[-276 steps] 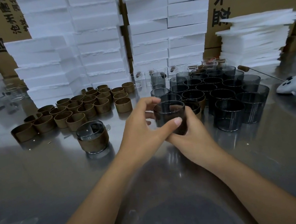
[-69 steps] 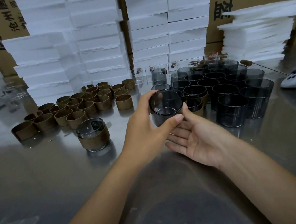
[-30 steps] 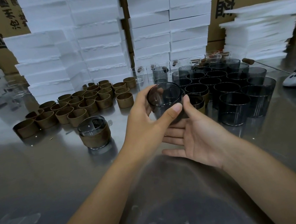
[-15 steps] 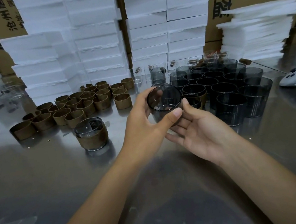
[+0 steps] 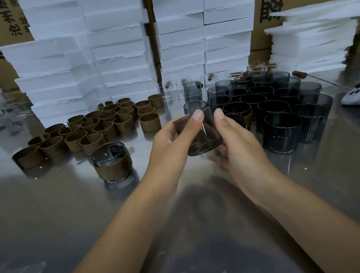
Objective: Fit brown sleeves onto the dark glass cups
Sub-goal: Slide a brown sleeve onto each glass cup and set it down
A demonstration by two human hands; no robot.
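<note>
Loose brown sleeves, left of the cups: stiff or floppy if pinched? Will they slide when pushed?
Probably springy rather than rigid: the brown sleeves are thin-walled bands, and several seem split with overlapping ends, so a pinch would likely deform them. They look light and apt to slide on the shiny metal table. Standing on their edges, they shouldn't roll.

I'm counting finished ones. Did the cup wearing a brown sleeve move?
No. The sleeved cup stays just in front of the loose brown sleeves.
</note>
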